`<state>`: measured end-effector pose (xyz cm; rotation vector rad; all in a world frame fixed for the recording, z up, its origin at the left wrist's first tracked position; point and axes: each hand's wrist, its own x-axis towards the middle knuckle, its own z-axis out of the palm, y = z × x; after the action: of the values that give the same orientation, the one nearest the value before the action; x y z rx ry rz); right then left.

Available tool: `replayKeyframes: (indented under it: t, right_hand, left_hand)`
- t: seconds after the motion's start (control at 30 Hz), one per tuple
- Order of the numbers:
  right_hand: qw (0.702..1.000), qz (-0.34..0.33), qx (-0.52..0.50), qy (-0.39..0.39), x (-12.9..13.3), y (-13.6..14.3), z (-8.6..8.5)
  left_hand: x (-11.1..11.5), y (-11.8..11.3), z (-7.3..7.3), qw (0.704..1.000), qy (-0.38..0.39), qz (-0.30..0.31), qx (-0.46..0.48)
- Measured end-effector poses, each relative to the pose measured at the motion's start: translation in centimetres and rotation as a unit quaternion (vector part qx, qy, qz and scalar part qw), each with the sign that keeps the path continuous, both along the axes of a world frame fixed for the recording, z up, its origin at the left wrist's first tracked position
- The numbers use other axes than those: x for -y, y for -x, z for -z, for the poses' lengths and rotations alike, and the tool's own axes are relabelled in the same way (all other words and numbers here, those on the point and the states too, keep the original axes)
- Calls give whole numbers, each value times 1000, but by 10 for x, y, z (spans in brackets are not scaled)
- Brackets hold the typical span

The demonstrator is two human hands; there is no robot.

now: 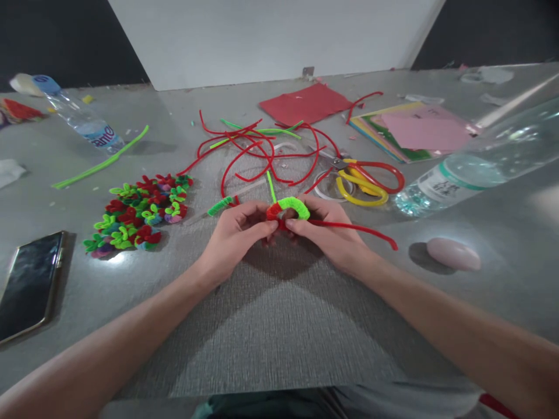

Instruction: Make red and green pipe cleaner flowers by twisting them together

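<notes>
Between my two hands is a small ring wrapped in pipe cleaner (293,205), bright green along its top and right, red on its left. My left hand (244,230) pinches the red side between thumb and fingers. With thumb and fingers closed, my right hand (325,230) grips the ring's lower right side. A red pipe cleaner tail (362,227) runs out over my right hand to the right. A green strand (271,186) sticks up behind the ring. Beyond my hands lies a loose tangle of red pipe cleaners (257,148). My fingertips under the ring are partly hidden.
Left of my hands sits a cluster of red and green fuzzy flowers (135,215), with a phone (32,285) nearer me. Yellow-and-red scissors (362,180), a large water bottle (463,174) and a pinkish oval object (454,254) lie right. Behind are red paper (310,103) and a small bottle (82,119).
</notes>
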<state>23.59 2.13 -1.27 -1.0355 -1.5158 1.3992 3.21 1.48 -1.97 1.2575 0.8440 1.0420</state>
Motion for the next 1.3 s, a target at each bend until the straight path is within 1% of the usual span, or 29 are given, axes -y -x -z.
replayKeyframes:
  t: [0.17, 0.3, 0.37, 0.47, 0.53, 0.6, 0.67, 0.8, 0.97, 1.13, 1.3]
  right_hand:
    - [999, -9, 37, -20, -1, -2, 2]
    - [1000, -6, 20, -19, -1, -2, 2]
    - [999, -1, 35, -32, 0, -2, 1]
    - [997, -9, 61, -47, 0, -2, -2]
    - [997, -13, 54, -50, 0, -1, -3]
    - [998, -10, 46, -52, 0, 0, -3]
    - [999, -1, 28, -42, 1, 2, -2]
    - [999, 2, -39, 4, 0, 4, 1]
    - [1000, 0, -12, -16, -1, 1, 2]
    - [999, -1, -30, 19, 0, 0, -1]
    - [997, 0, -68, 49, 0, 1, -1]
  left_hand:
    - [2, -1, -2, 1000, -7, -17, -14]
    - [4, -3, -3, 999, -2, -32, -29]
    - [4, -3, -3, 999, 6, -33, -33]
    - [4, -3, -5, 999, 3, -9, -32]
    - [4, -3, -6, 999, -3, 24, -34]
    - [3, -4, -7, 998, -5, 45, -38]
    - [3, -4, -7, 998, -6, 39, -42]
    - [2, -3, -7, 998, -10, 27, -48]
    - [1, -2, -9, 996, -16, 38, -76]
    - [0, -3, -8, 994, -46, 28, -91]
    - [0, -3, -8, 995, -41, 41, -82]
